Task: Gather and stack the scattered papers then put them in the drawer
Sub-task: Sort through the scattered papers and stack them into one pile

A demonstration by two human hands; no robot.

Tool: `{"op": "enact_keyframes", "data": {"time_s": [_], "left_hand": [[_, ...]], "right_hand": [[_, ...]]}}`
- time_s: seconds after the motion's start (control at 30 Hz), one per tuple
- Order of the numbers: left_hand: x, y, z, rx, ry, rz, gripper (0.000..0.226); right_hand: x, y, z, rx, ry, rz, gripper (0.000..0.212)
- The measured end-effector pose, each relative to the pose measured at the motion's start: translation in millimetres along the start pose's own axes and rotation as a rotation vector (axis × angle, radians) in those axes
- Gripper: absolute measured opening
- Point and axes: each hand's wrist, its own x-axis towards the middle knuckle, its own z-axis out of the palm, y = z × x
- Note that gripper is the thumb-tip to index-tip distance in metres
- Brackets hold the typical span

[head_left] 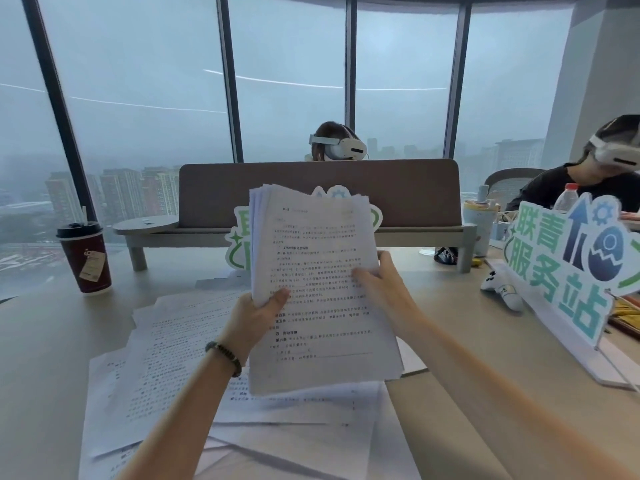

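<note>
Papers [318,289] gathered into a thick stack, held upright above desk [45,341], pinched by left hand [258,315] and right hand [379,289]. Loose sheets [166,344] beneath (ungathered). Risk: uneven edges, likely slipping or fanning out under loosened grip.

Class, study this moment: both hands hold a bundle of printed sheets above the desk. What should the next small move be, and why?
Probably lower the held stack and take up another of the loose sheets on the desk. The left hand grips the stack's left edge and the right hand its right edge, but many pages remain spread beneath, so gathering looks unfinished. No drawer shows.
</note>
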Motion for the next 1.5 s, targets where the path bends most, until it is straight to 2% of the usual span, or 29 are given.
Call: {"op": "enact_keyframes", "data": {"time_s": [0.07, 0.1, 0.2, 0.27, 0.33, 0.43, 0.53, 0.67, 0.77, 0.83, 0.9, 0.93, 1.03, 1.13, 1.3, 1.4, 1.5], "left_hand": [[5, -6, -7, -0.055, -0.059, -0.164, 0.028], [7, -10, -11, -0.049, -0.090, -0.248, 0.030], [11, -18, -19, 0.011, -0.153, -0.418, 0.036], [13, -22, -18, 0.140, -0.162, -0.462, 0.035], [16, -30, -16, 0.336, -0.179, -0.477, 0.036], [18, -38, -14, 0.440, -0.164, -0.514, 0.041], [19, -40, -12, 0.433, -0.160, -0.521, 0.042], [19, -39, -11, 0.333, -0.157, -0.524, 0.042], [18, -29, -16, 0.154, -0.155, -0.497, 0.030], [19, -26, -25, 0.094, -0.126, -0.489, 0.024], [22, -27, -37, 0.082, -0.078, -0.479, 0.025], [25, -31, -42, 0.114, -0.058, -0.480, 0.028], [32, -43, -49, 0.327, -0.030, -0.516, 0.040], [34, -50, -46, 0.422, -0.048, -0.536, 0.043], [32, -51, -33, 0.360, -0.051, -0.538, 0.040], [31, -53, -26, 0.322, -0.068, -0.527, 0.037], [31, -52, -25, 0.268, -0.080, -0.532, 0.033]], "right_hand": [[5, 7, -2, -0.024, -0.076, 0.092, 0.025], [8, 13, -4, -0.117, -0.095, 0.113, 0.024], [14, 38, -16, -0.711, -0.082, 0.159, 0.035], [15, 58, -26, -0.964, -0.064, 0.213, 0.047], [14, 66, -32, -1.055, -0.078, 0.228, 0.055], [14, 64, -32, -1.010, -0.104, 0.190, 0.050], [15, 60, -31, -0.833, -0.102, 0.202, 0.048], [16, 58, -39, -0.696, -0.018, 0.269, 0.058], [17, 59, -44, -0.659, -0.021, 0.336, 0.056], [18, 63, -44, -0.658, -0.030, 0.334, 0.044], [18, 65, -43, -0.728, -0.004, 0.248, 0.014], [17, 65, -42, -0.781, 0.018, 0.203, 0.008], [14, 65, -37, -0.899, 0.028, 0.145, 0.025], [12, 59, -35, -0.770, -0.018, 0.188, 0.019], [9, 55, -38, -0.576, -0.072, 0.253, 0.020], [8, 56, -38, -0.474, -0.105, 0.318, 0.032], [8, 55, -37, -0.528, -0.129, 0.311, 0.030]]}}
